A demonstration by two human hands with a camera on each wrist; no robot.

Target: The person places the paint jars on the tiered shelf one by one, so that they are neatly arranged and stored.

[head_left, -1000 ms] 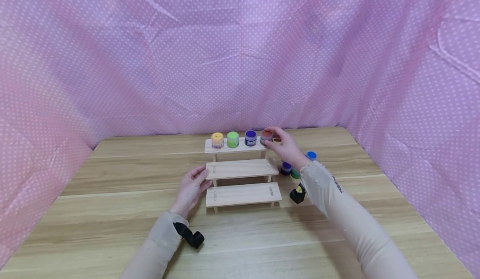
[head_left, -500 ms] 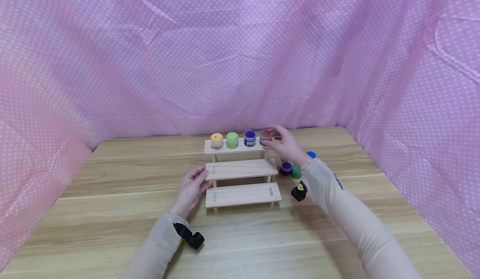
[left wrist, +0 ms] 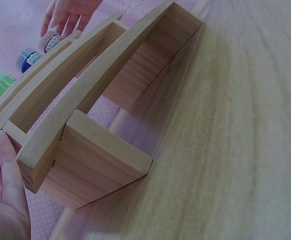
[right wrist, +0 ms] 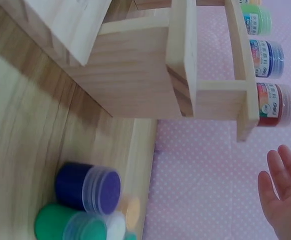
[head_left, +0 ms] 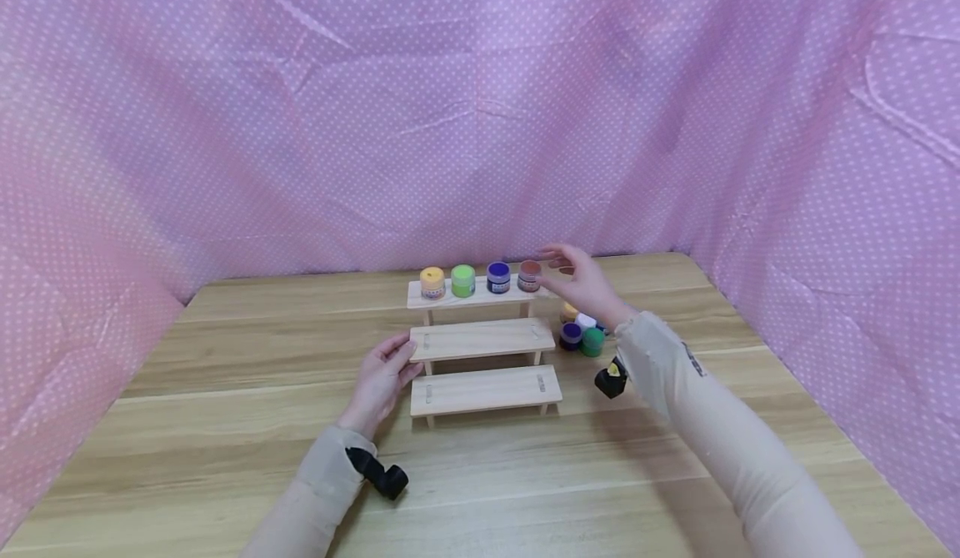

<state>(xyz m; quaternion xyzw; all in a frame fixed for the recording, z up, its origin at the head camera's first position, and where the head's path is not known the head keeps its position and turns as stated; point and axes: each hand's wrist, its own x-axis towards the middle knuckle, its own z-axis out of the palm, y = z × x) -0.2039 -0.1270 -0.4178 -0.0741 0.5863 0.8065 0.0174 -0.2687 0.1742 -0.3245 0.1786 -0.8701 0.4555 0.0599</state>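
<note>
A three-tier wooden display stand [head_left: 483, 339] stands on the table. My left hand [head_left: 378, 381] holds the left end of its middle tier; in the left wrist view the thumb [left wrist: 6, 162] lies against that end. Along the top tier stand a yellow paint jar [head_left: 432, 284], a light green paint jar [head_left: 462, 281], a dark blue paint jar [head_left: 498, 278] and, at the right, a red-brown paint jar [head_left: 529, 276]. Just right of the red-brown jar, my right hand [head_left: 588, 287] has its fingers spread and holds nothing; the right wrist view shows a gap between most fingers and that jar.
Right of the stand, several paint jars cluster on the table, among them a purple jar [head_left: 571, 336], a green jar [head_left: 592, 342] and a white jar [head_left: 585, 322]. Pink dotted cloth [head_left: 480, 124] hangs behind the wooden table [head_left: 225, 358].
My right hand has let go of the red-brown paint jar and moved off to the right, its fingers wider apart. The jar stays on the top tier. My left hand has not moved.
</note>
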